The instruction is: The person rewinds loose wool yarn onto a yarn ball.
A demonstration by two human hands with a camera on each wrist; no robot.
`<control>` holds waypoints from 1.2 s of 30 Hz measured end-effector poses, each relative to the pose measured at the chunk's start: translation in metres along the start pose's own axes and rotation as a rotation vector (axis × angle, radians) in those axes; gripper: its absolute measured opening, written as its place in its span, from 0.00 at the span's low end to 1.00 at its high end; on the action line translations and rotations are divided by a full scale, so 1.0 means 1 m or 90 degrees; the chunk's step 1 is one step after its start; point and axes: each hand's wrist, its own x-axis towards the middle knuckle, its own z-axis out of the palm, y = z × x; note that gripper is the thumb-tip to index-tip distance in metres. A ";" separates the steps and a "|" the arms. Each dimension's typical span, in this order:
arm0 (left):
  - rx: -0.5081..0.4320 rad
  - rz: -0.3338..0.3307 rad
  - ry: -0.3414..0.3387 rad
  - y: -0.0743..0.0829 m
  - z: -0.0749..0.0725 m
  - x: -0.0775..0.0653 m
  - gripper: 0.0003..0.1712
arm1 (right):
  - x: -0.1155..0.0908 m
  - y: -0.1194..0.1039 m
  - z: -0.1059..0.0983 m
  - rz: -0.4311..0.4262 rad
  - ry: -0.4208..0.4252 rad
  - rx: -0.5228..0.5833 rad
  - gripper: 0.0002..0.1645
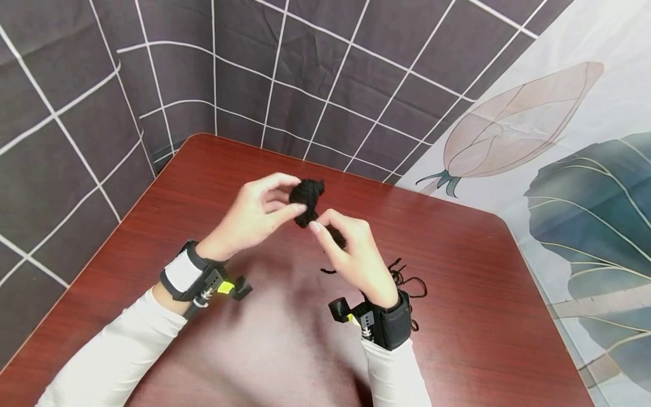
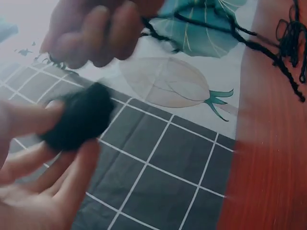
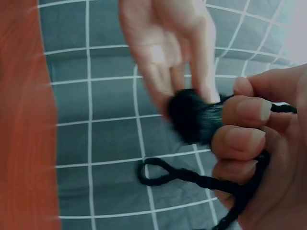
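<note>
A small ball of black yarn is held above the table between the thumb and fingers of my left hand. Close beside it on the right, my right hand grips a strand of the same yarn in its curled fingers. In the right wrist view a loop of that strand hangs out below the fingers. The left wrist view shows the wound ball blurred, pinched by the left fingertips, with the right hand just above it.
Loose black yarn lies tangled on the reddish wooden table, partly behind the right wrist. A dark grid-patterned cloth hangs at the back and left. A white cloth with leaf prints hangs at the right.
</note>
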 end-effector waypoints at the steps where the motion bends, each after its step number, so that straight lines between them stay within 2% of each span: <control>1: 0.006 -0.002 -0.040 -0.001 0.001 -0.001 0.21 | 0.000 -0.001 -0.002 -0.007 0.021 -0.003 0.11; 3: -0.006 -0.006 -0.126 -0.001 0.003 -0.002 0.21 | 0.000 -0.001 -0.007 -0.014 0.069 -0.001 0.09; 5: -0.044 -0.016 -0.204 0.000 0.005 -0.004 0.21 | -0.001 0.001 -0.011 -0.015 0.115 0.014 0.08; 7: -0.088 -0.028 -0.260 0.003 0.007 -0.006 0.21 | -0.001 0.003 -0.014 -0.008 0.147 0.043 0.07; 10: -0.145 -0.034 -0.297 0.005 0.007 -0.007 0.21 | -0.002 0.008 -0.015 0.014 0.168 0.093 0.06; 13: -0.206 -0.021 -0.296 0.007 0.007 -0.008 0.21 | -0.002 0.015 -0.009 0.049 0.163 0.136 0.08; 15: -0.241 -0.008 -0.265 0.007 0.007 -0.007 0.21 | -0.001 0.020 -0.002 0.074 0.145 0.161 0.10; 17: -0.263 -0.001 -0.212 0.007 0.006 -0.006 0.21 | 0.000 0.023 0.006 0.087 0.120 0.168 0.11; 21: -0.275 -0.009 -0.043 0.007 0.005 -0.002 0.21 | 0.002 0.024 0.021 0.081 0.053 0.160 0.13; 24: -0.216 -0.010 0.073 0.005 0.002 0.001 0.21 | 0.003 0.019 0.027 0.065 0.008 0.120 0.15; 26: -0.150 -0.010 0.111 0.003 0.000 0.002 0.21 | 0.003 0.015 0.026 0.048 -0.001 0.084 0.15; 27: -0.115 -0.010 0.115 0.002 0.000 0.003 0.21 | 0.003 0.013 0.024 0.037 0.004 0.064 0.16; 29: -0.058 -0.007 0.095 0.000 -0.002 0.003 0.22 | 0.004 0.009 0.019 0.014 0.028 0.032 0.15; 30: -0.040 -0.006 0.071 -0.001 -0.002 0.003 0.22 | 0.004 0.007 0.016 0.003 0.045 0.020 0.14; 32: -0.019 -0.006 0.003 -0.002 -0.002 0.002 0.22 | 0.004 0.005 0.011 -0.011 0.081 -0.002 0.13; 36: -0.050 -0.015 -0.165 -0.002 0.001 -0.002 0.21 | 0.003 0.004 0.001 -0.012 0.151 -0.004 0.11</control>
